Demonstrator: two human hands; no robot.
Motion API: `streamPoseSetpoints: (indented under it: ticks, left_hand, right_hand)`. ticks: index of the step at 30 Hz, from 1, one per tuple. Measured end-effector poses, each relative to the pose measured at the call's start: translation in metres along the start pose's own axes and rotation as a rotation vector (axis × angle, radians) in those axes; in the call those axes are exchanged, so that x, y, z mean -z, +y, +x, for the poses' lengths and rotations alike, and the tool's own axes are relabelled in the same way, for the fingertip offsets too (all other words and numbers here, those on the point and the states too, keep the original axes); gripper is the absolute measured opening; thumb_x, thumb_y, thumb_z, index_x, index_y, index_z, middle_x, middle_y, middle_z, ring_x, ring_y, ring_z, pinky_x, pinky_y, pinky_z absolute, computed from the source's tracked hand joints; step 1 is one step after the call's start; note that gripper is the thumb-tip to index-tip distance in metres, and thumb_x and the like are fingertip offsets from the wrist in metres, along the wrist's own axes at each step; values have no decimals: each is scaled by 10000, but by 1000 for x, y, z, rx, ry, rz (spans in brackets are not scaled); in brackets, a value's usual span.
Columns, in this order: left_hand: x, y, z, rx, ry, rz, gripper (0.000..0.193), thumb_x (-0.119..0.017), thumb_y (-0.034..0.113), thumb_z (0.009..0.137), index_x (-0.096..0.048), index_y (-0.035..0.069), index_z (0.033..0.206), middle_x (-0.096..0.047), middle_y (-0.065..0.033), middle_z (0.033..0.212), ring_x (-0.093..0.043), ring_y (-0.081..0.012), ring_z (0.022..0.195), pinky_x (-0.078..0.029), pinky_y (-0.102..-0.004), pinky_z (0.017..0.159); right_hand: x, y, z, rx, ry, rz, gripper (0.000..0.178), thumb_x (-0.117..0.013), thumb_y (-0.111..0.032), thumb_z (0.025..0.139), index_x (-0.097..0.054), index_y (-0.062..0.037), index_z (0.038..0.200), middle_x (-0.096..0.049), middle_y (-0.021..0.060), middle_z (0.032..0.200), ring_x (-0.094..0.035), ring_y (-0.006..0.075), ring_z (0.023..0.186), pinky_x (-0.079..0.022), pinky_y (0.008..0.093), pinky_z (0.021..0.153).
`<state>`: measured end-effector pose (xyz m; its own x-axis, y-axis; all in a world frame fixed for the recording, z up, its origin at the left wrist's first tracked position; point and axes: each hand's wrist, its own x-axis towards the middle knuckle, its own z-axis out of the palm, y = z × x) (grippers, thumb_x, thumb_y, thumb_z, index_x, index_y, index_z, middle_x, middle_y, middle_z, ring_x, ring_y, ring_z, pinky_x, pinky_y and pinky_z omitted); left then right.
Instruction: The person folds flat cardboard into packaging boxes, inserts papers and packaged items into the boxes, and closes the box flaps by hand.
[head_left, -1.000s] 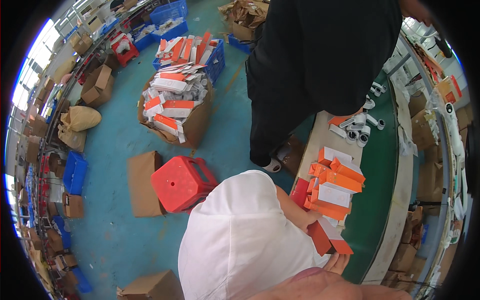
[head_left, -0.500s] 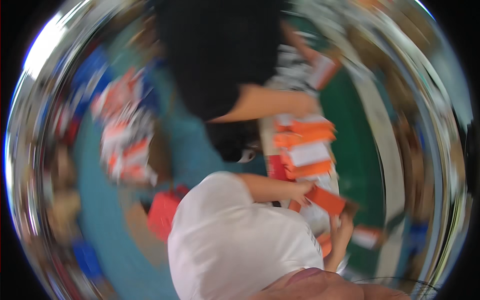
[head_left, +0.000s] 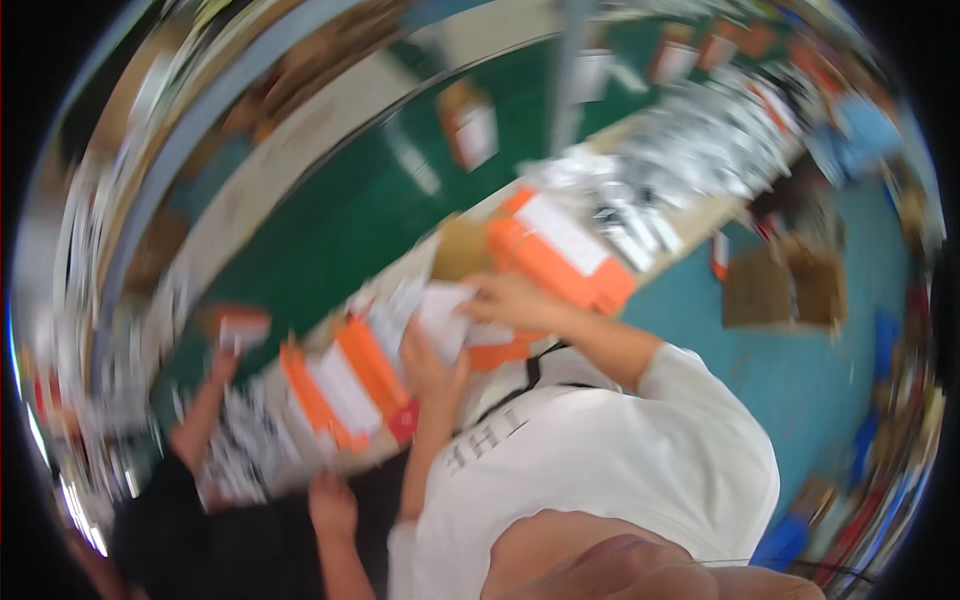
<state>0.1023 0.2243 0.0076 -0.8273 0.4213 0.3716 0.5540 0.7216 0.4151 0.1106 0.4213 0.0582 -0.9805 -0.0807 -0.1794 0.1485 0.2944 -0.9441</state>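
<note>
My left hand and my right hand come together over the worktable. Between them is a flat white packet, pinched by the right fingers near its upper right edge. The left fingers press against its lower left side. Blur hides its exact kind. Just right of my hands lies a stack of orange packets with a white label on top. Another orange and white stack lies to the left. A brown cardboard piece sits behind my right hand.
A green conveyor belt runs behind the table, carrying orange and white packets. Silver plastic bags cover the table's right part. A cardboard box stands on the floor. At lower left, a co-worker's hand holds an orange-white packet.
The view has swung round, bringing the silver bags and cardboard box into sight at right. My hands held an orange box before; a white packet is between them now.
</note>
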Motion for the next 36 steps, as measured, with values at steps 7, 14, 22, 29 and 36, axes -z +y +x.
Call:
streamPoseSetpoints:
  ticks: [7,14,22,29,36]
  left_hand:
    - [49,-24,10,-31,218,-92,768,-687,206,663,-311,-50,1282,-393,-245,1234,-403,-392,1112,-325,-452,934]
    - [145,-131,-6,563,586,483,720,-637,188,695,-293,-63,1275,-402,-261,1220,-418,-410,1089,-330,-490,913]
    - [141,-286,-44,1082,203,695,633,-597,433,725,-477,3,1174,-548,-240,1079,-543,-353,1007,-427,-442,842]
    - [105,-326,-72,1031,213,500,599,-591,261,692,-456,-17,1206,-496,-220,1186,-472,-364,1096,-360,-435,943]
    - [68,-149,33,197,744,-333,239,-543,79,829,-532,-27,1043,-560,-127,1010,-555,-205,840,-450,-302,760]
  right_hand:
    - [0,35,-21,81,281,330,430,-528,-106,869,-402,-45,1276,-581,48,903,-530,94,786,-444,222,697]
    - [-4,47,-8,-29,49,109,293,-540,-123,871,-542,-26,1147,-594,46,902,-548,102,835,-431,232,766]
    - [4,50,-8,83,221,-337,292,-572,-99,807,-570,-40,1093,-593,104,1008,-545,215,965,-421,310,846]
    - [17,99,-16,-179,539,-978,760,-646,-284,721,-261,-87,1347,-254,130,1390,-201,339,1296,-196,499,1032]
    - [8,153,-34,-9,540,-1041,518,-511,-120,762,-405,-65,1266,-312,138,1364,-259,367,1266,-225,500,1033]
